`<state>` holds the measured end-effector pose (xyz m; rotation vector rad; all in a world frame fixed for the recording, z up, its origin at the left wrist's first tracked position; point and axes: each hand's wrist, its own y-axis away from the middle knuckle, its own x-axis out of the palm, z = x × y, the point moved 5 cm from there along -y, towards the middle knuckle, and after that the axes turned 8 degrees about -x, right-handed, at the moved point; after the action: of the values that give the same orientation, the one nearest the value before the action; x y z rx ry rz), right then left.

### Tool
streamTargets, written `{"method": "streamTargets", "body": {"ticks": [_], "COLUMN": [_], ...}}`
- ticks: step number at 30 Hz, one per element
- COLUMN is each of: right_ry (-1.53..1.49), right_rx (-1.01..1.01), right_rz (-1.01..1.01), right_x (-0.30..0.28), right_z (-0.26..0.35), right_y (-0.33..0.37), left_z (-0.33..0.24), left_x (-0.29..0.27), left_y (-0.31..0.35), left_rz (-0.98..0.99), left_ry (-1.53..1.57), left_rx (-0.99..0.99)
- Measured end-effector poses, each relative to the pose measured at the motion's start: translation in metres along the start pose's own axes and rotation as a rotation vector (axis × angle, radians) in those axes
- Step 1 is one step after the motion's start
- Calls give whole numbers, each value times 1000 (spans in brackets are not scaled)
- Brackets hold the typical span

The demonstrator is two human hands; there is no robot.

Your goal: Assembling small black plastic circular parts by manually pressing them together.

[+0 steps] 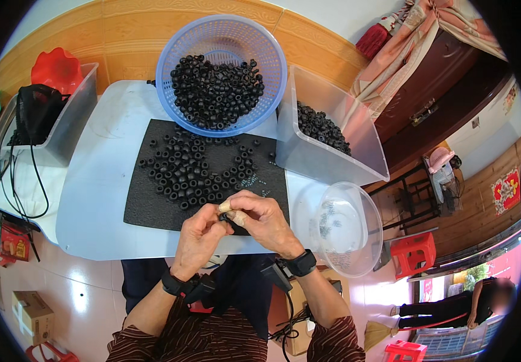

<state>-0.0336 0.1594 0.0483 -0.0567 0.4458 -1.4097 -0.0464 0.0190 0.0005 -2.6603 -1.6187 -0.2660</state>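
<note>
Both my hands meet over the near edge of a black mat [137, 208]. My left hand [195, 241] pinches a small black ring-shaped part [225, 219], mostly hidden by the fingers. Tan tape wraps the thumb and a fingertip of my right hand [266, 224], which is closed on the same part. Beyond the hands, many loose black ring-shaped parts [182, 169] lie spread over the mat. Some tiny pale slivers [250, 181] rest beside them, too small to name.
A blue basket [274, 66] of black parts stands at the table's back. Right of it is a clear bin [327, 172] with more. A round clear tub [366, 241] holds tiny pieces. Left stands another bin [61, 154] with a black bag. A person [478, 304] stands far right.
</note>
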Motion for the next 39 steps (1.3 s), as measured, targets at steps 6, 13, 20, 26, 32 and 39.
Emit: {"method": "streamTargets", "body": {"ticks": [6,13,20,26,32,39], "right_ry": [-149,-52,-53,-78,-40,-102], "right_rx": [183,64,-9,61,57,84], "right_rz": [-135,-69,-91,-100,-156,-200], "right_x": [6,-1,-1,3,3,4], "right_z": [-7,-7,-4,-4,-12,-11], "right_y": [7,3,3,6,10,12], "left_z": [-3,-4,-4,-1,-2,-12], "left_x": [-2,-3,-2,-1,-1,-2], "left_y": [1,-1,0,-1,1,2], "left_rz": [-15,46,37,31,9,68], "left_ry": [70,56,61,86,142,51], "left_rx": [-5,-42,-46,-49,-54,-70]}}
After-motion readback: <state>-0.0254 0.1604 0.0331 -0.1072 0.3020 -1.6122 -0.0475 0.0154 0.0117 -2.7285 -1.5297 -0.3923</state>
